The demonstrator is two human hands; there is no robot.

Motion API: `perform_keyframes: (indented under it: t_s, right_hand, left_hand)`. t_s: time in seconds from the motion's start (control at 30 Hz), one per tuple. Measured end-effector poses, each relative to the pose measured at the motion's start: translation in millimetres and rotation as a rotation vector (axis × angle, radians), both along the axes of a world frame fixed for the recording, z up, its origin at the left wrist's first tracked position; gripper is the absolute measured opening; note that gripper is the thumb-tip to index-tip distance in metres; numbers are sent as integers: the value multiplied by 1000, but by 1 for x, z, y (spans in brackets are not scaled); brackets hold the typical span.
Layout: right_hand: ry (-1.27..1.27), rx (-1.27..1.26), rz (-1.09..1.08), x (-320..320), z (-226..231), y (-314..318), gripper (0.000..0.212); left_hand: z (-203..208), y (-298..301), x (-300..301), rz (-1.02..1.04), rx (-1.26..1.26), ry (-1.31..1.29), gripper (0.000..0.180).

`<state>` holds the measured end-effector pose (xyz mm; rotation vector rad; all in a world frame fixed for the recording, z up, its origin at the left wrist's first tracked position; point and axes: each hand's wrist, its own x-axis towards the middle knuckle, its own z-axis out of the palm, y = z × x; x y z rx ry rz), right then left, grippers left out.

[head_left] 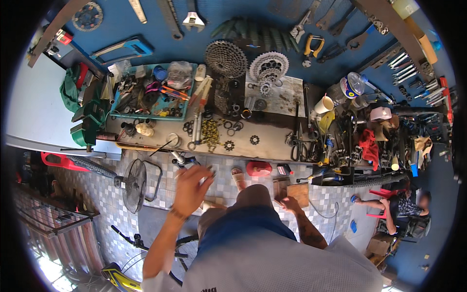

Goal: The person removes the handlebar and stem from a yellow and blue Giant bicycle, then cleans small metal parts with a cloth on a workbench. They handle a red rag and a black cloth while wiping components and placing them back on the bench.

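Observation:
My left hand is raised in front of the bench's near edge, its fingers curled toward the thumb. A small dark bit shows at the fingertips, too small to name. Just beyond it is a metal part with a dark clamp, below the bench edge. My right hand hangs low by my right thigh, fingers loosely apart, with nothing visible in it. On the workbench ahead lie a gold chain, two small dark jockey wheels, several rings and a large cassette.
A teal tray of small parts sits at the bench's left, near a green vise. Tools crowd the right end, beside a paper cup. A fan and a bicycle stand at left. Another person sits far right.

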<state>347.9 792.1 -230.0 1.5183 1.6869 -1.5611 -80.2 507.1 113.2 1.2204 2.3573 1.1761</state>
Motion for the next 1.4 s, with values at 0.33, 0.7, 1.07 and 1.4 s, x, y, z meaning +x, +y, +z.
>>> perform_keyframes:
  t_s: [0.33, 0.7, 1.07, 1.4]
  right_hand:
    - [-119, 61, -358, 113, 2, 59, 26]
    - [-95, -91, -319, 92, -11, 22, 28]
    - [28, 9, -184, 46, 2, 91, 25]
    - [-76, -12, 141, -52, 32, 71, 23]
  left_hand:
    - [-157, 229, -22, 85, -104, 573, 7]
    - [-156, 237, -35, 318, -65, 486, 14]
    - [-123, 217, -52, 497, 90, 303, 30]
    - [-217, -35, 80, 1003, 100, -379, 24]
